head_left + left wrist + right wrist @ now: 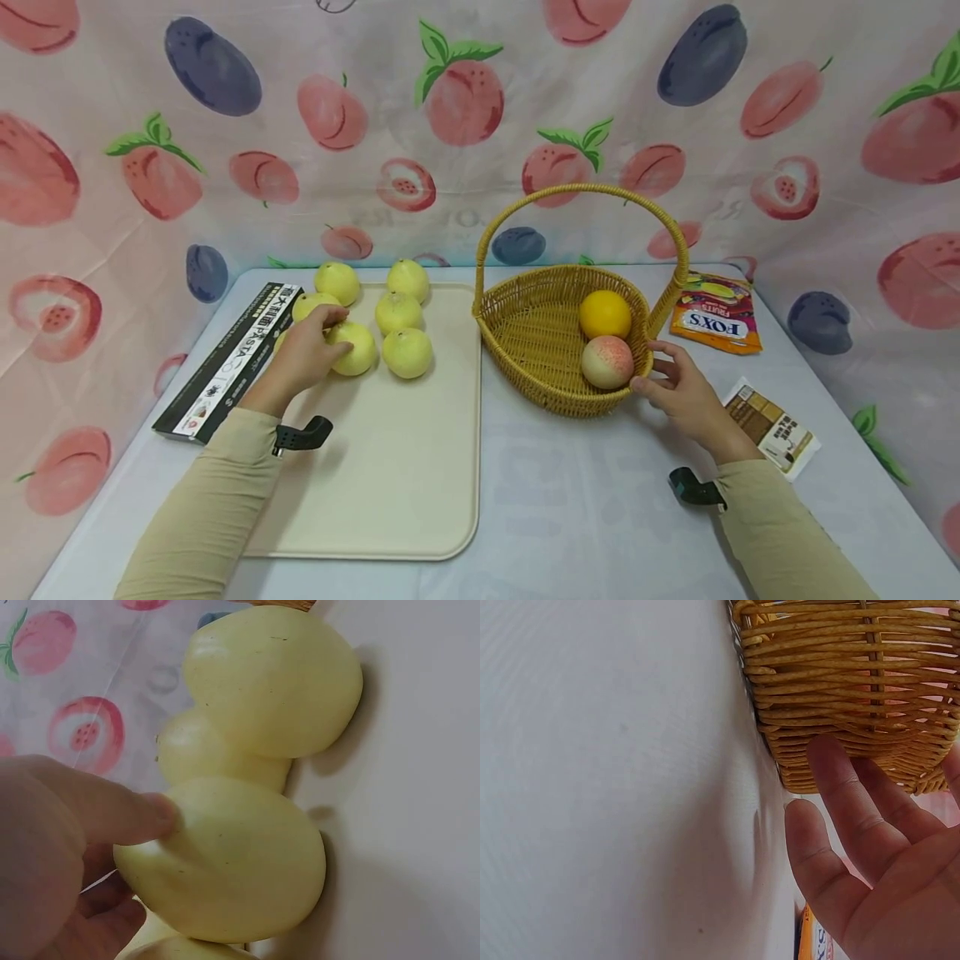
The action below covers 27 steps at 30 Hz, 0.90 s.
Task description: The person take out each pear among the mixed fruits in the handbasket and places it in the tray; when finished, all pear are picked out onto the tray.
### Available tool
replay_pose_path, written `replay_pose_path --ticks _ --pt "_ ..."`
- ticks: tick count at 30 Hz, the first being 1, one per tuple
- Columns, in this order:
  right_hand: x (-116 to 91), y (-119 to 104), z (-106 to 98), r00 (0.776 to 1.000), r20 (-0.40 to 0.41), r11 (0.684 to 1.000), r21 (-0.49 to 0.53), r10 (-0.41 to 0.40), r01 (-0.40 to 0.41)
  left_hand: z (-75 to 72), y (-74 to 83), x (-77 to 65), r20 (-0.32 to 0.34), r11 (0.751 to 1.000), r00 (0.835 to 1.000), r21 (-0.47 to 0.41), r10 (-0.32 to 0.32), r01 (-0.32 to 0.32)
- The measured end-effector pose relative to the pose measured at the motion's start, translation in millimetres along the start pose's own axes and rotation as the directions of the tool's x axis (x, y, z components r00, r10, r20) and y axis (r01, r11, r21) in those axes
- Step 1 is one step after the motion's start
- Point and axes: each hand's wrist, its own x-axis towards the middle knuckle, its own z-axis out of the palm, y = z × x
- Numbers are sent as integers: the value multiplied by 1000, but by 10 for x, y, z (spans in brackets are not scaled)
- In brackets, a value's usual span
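Observation:
Several round, pale yellow-green fruits stand in rows on a cream tray (390, 508). In the head view my left hand (306, 354) holds the near one of these, a pale yellow-green fruit (354, 348). The left wrist view shows the thumb (161, 814) on this fruit (232, 862), the other fingers partly hidden behind it. My right hand (686, 400) touches the right end of a wicker basket (536, 379) with a tall handle. Its fingers (855, 810) lie nearly straight against the woven side. An orange (604, 315) and a peach (607, 362) sit inside the basket.
A long black-and-white pasta box (232, 367) lies along the tray's left side. Right of the basket lie an orange-and-red Fox's packet (716, 312) and, nearer, a brown-and-white sachet (772, 425). A fruit-print cloth (360, 200) hangs behind the table.

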Motion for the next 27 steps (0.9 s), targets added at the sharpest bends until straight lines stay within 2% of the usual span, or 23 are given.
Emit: replay_pose_path --ticks 5,10,13,17,22,27 --pt "-5 8 -3 1000 4 1000 8 -4 4 -6 46 -50 -21 1000 1000 8 -17 17" --pt "-15 17 -14 1000 0 1000 2 -3 3 42 134 -80 -58 998 997 -29 54 -56" --pt "-13 17 -16 1000 -2 1000 1 -3 3 118 231 -86 -52 992 993 -69 102 -106" --pt "-1 11 -8 1000 -2 1000 5 -3 3 258 337 -81 -24 983 990 -118 140 -142" --pt "0 -1 8 1000 6 1000 20 1 -1 419 377 -48 -1 977 989 -156 148 -146" --pt "-2 5 7 1000 7 1000 22 -1 1 520 394 0 -1 972 987 -173 163 -160"
